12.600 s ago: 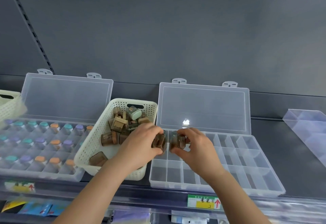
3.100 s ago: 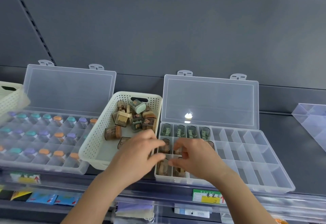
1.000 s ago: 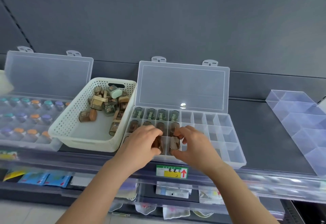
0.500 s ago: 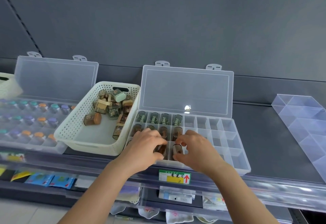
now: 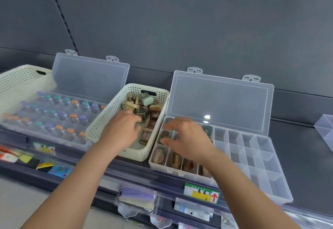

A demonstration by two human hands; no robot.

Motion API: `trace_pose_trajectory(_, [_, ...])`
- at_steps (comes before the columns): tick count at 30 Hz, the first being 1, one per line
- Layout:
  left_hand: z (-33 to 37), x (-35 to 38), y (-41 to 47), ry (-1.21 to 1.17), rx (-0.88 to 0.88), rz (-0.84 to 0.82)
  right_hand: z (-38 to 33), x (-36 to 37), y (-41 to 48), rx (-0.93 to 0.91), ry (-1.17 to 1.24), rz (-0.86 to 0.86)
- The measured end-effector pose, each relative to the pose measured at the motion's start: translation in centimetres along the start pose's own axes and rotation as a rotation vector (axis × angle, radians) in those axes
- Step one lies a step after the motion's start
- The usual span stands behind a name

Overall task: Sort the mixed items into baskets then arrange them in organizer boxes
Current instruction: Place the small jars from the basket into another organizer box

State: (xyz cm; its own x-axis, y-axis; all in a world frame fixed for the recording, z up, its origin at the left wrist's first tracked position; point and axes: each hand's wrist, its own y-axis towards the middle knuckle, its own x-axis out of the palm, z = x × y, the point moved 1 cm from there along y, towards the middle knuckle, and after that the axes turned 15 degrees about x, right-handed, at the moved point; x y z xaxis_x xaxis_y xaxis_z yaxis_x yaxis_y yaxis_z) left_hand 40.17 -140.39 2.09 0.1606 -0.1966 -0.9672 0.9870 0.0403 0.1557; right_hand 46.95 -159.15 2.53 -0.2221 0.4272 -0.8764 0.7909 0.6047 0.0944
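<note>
Okay, left hand (image 5: 122,131) hovers over the white basket (image 5: 102,122), fingers loosely bent above the loose brown containers (image 5: 155,113), gripping nothing. Right hand (image 5: 187,138) is spread flat and empty over the clear organizer box (image 5: 252,149), its left compartments filled, just beside the basket.
</note>
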Motion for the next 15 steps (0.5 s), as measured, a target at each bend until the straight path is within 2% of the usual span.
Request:
trace_pose_trajectory(3, [-3.4,0.2,0.6,0.100,-0.085,-0.141,-2.8,1.0,2.7,-0.068,-0.084,-0.018])
trace_pose_trajectory(10, [-7.5,2.2,2.9,0.301,-0.011,-0.269,-6.8,5.0,7.8,-0.091,-0.672,-0.257])
trace_pose_trajectory(15, [-8.7,3.1,3.5,0.307,0.027,-0.247,-7.3,6.6,9.2,-0.040,-0.711,-0.406])
